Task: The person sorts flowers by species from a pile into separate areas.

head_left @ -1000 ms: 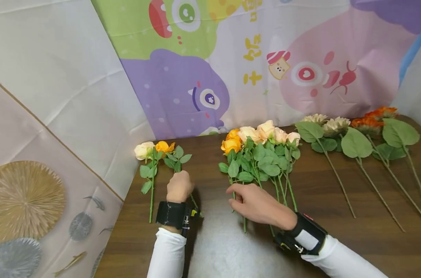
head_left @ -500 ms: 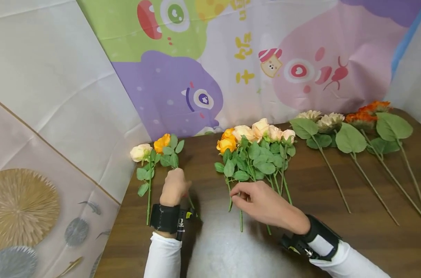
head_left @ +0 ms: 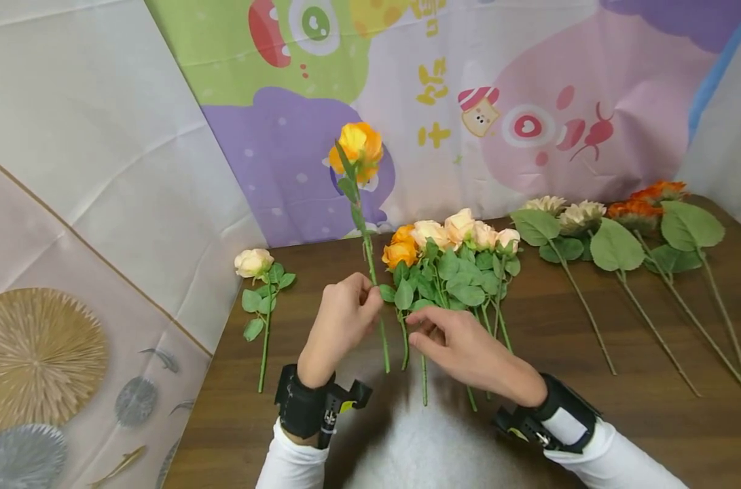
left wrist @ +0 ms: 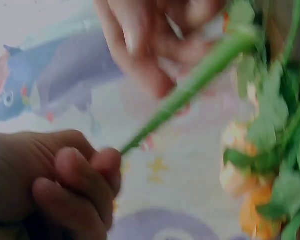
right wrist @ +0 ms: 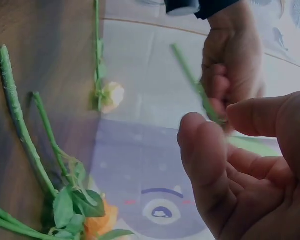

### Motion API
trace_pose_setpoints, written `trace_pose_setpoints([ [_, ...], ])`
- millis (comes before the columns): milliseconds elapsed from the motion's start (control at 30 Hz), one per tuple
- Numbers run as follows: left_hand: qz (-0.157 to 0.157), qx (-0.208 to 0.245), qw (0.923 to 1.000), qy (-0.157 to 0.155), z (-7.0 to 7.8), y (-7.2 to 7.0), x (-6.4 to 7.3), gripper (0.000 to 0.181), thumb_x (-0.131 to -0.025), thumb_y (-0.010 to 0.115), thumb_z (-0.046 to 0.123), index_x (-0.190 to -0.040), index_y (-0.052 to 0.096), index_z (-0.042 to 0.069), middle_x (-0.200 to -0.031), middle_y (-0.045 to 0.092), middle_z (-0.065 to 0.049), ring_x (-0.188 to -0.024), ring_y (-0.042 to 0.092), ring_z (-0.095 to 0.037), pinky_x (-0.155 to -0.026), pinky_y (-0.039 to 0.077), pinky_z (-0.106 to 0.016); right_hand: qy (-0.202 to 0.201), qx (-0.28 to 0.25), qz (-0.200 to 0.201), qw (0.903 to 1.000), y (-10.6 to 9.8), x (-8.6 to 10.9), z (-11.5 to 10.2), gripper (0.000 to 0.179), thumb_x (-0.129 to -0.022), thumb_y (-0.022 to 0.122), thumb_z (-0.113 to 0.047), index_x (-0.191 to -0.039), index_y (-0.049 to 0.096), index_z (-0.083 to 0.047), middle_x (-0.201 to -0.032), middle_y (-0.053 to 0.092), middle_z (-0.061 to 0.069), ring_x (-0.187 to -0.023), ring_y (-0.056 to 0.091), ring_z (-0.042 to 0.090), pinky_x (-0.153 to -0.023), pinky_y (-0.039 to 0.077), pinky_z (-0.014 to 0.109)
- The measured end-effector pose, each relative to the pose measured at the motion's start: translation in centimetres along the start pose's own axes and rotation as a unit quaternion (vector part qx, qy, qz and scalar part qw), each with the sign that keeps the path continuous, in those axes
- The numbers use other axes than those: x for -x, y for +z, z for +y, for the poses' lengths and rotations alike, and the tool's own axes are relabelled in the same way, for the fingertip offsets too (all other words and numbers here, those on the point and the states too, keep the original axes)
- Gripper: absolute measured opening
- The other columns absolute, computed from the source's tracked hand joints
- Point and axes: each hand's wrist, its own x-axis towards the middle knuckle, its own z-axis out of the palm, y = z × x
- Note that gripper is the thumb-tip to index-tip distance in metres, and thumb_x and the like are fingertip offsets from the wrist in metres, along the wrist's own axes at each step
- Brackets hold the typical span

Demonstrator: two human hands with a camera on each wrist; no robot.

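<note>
My left hand (head_left: 344, 319) pinches the green stem of an orange rose (head_left: 356, 151), held upright above the table. In the left wrist view, the stem (left wrist: 185, 95) runs out past the curled fingers of that hand (left wrist: 80, 185). My right hand (head_left: 468, 346) hovers close by on the right, fingers bent and nothing between them; in the right wrist view a gap shows between its thumb and fingers (right wrist: 205, 145). Just behind it lies a bunch of peach and orange roses (head_left: 458, 234) with green leaves. At the left lies a single cream rose (head_left: 254, 263).
Long-stemmed cream flowers (head_left: 581, 216) and orange flowers (head_left: 636, 212) with broad leaves lie at the right of the brown table (head_left: 651, 435). A cartoon-printed cloth (head_left: 309, 149) hangs along the back edge. A pale patterned sheet (head_left: 119, 272) hangs at the left.
My left hand has lifted the orange rose from beside the cream rose and brought it up and to the right. My right hand has stayed near the bunch, its fingers shifting slightly.
</note>
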Motion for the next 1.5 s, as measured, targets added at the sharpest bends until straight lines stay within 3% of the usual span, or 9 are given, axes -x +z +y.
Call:
trace_pose_setpoints([
  [100,0.004,0.057,0.996,0.069,1.1,0.4,0.3,0.011,-0.09,0.05,0.008,-0.08,0.054,0.009,-0.055,0.058,-0.002,-0.04,0.046,-0.006,-0.035,0.038,-0.026,-0.002,-0.002,-0.001,1.0,-0.6,0.0,-0.2,0.026,-0.093,0.054,-0.028,-0.116,0.057,-0.017,-0.089,0.066,-0.003,-0.072,0.057,0.007,-0.061,0.05,0.032],
  [200,0.002,0.109,0.9852,0.132,2.0,0.9,0.6,0.01,-0.092,0.05,0.008,-0.084,0.055,0.008,-0.057,0.059,-0.004,-0.041,0.045,-0.004,-0.035,0.038,-0.024,0.008,-0.026,-0.017,0.9995,-1.8,0.2,-0.5,0.029,-0.092,0.055,-0.033,-0.118,0.056,-0.019,-0.089,0.066,-0.002,-0.07,0.058,0.008,-0.057,0.051,0.033],
  [300,-0.005,0.139,0.9752,0.172,2.8,1.5,1.0,0.009,-0.094,0.049,0.01,-0.087,0.054,0.008,-0.059,0.059,-0.004,-0.042,0.045,-0.002,-0.035,0.038,-0.022,0.019,-0.066,-0.044,0.9967,-3.0,0.6,-0.8,0.025,-0.091,0.056,-0.033,-0.113,0.058,-0.021,-0.087,0.066,0.002,-0.065,0.059,0.014,-0.052,0.052,0.035],
  [400,-0.002,0.141,0.9706,0.195,3.4,2.0,1.3,0.008,-0.095,0.048,0.01,-0.088,0.053,0.008,-0.059,0.057,-0.003,-0.042,0.043,-0.001,-0.035,0.037,-0.019,0.02,-0.105,-0.071,0.9918,-3.7,0.8,-1.0,0.015,-0.091,0.058,-0.028,-0.102,0.061,-0.019,-0.082,0.066,0.005,-0.062,0.06,0.019,-0.051,0.054,0.036],
  [500,0.011,0.129,0.9707,0.203,3.8,2.4,1.6,0.008,-0.094,0.048,0.01,-0.088,0.053,0.009,-0.058,0.054,-0.001,-0.044,0.04,-0.001,-0.036,0.035,-0.017,0.012,-0.131,-0.085,0.9877,-4.0,0.8,-1.2,0.012,-0.09,0.059,-0.024,-0.094,0.06,-0.013,-0.077,0.066,0.008,-0.061,0.061,0.021,-0.051,0.054,0.037],
  [667,0.035,0.106,0.9725,0.205,3.8,2.5,1.7,0.01,-0.094,0.049,0.011,-0.091,0.057,0.007,-0.061,0.055,0.0,-0.048,0.041,-0.002,-0.04,0.035,-0.018,0.005,-0.148,-0.08,0.9858,-4.1,0.6,-1.4,0.013,-0.089,0.06,-0.017,-0.095,0.057,-0.006,-0.078,0.068,0.013,-0.061,0.062,0.022,-0.048,0.054,0.036],
  [933,0.126,0.098,0.9651,0.208,3.4,1.4,1.2,0.012,-0.094,0.048,0.009,-0.095,0.059,0.004,-0.065,0.06,-0.003,-0.05,0.045,-0.005,-0.04,0.04,-0.025,0.02,-0.101,-0.031,0.9942,-3.3,0.4,-0.8,0.008,-0.087,0.061,-0.013,-0.094,0.059,-0.009,-0.073,0.067,0.009,-0.058,0.061,0.018,-0.045,0.051,0.032],
  [1067,0.153,0.101,0.9629,0.198,3.2,0.6,1.0,0.012,-0.093,0.049,0.009,-0.093,0.059,0.003,-0.063,0.061,-0.003,-0.047,0.044,-0.003,-0.037,0.038,-0.026,0.024,-0.075,-0.019,0.9967,-2.0,0.0,0.4,0.009,-0.087,0.061,-0.01,-0.095,0.059,-0.01,-0.074,0.065,0.005,-0.057,0.059,0.015,-0.046,0.048,0.029],
  [1500,0.179,0.088,0.9631,0.181,2.5,0.2,0.2,0.014,-0.093,0.048,0.009,-0.092,0.061,0.004,-0.06,0.061,-0.004,-0.044,0.041,-0.004,-0.036,0.033,-0.025,0.067,-0.054,-0.057,0.9947,2.0,-1.6,4.4,0.013,-0.084,0.055,-0.004,-0.095,0.06,0.0,-0.069,0.064,0.011,-0.047,0.057,0.016,-0.044,0.052,0.032],
])
